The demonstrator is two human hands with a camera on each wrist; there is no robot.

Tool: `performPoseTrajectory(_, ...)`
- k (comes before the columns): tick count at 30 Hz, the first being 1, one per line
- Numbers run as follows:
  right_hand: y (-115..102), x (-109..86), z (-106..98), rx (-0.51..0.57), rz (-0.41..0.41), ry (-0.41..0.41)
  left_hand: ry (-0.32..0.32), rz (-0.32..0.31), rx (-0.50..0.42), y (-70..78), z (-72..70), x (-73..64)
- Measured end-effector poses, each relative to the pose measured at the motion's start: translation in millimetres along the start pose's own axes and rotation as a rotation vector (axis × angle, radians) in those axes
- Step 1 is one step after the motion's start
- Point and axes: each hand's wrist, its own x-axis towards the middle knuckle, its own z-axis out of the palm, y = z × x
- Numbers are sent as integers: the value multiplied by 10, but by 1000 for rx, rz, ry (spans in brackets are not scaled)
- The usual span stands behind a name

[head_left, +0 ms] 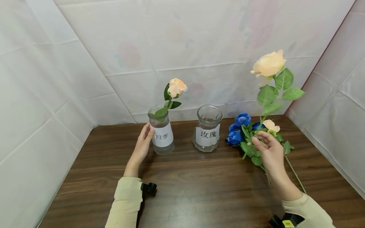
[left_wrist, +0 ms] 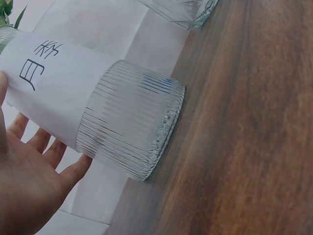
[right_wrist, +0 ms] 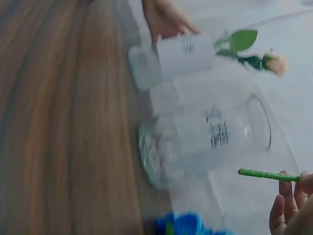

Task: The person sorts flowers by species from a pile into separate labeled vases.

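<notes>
My left hand (head_left: 142,143) holds the side of a ribbed glass vase (head_left: 163,150) with a white paper label; its thumb lies on the front and its other fingers reach behind. A peach rose (head_left: 177,88) with green leaves stands in that vase, leaning right. Between the thumb and fingers of my right hand (head_left: 271,155) is the stem of a larger peach rose (head_left: 268,64), raised upright above the flowers at the right. In the right wrist view the cut end of its green stem (right_wrist: 264,174) sticks out past the fingertips.
A second labelled glass vase (head_left: 207,147) stands in the middle without flowers. Blue roses (head_left: 235,137) and another peach rose (head_left: 271,126) lie on the wooden table (head_left: 182,190) at the right. White cloth (head_left: 159,57) hangs behind and at both sides.
</notes>
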Motion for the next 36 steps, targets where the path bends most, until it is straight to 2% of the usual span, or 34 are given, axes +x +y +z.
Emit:
performPoseTrajectory(6,-70,-35,423,143,-49,-56,2,10,-10,-12,-4,6)
performPoseTrajectory(11,-103,-49,769,214,-87,-80,7,10,-12,-23,4,12)
performPoseTrajectory(27,-240,-96,1859,487,-42,-187,7,-6,-8,-3,-5,-3)
performPoseTrajectory(30,-283,-95,2030,520,-59,-190,5,-2,-15,-10,-3,-2)
performPoseTrajectory(36,-403,21,2295,587,-165,-119,2,19,-27,-19,0,12)
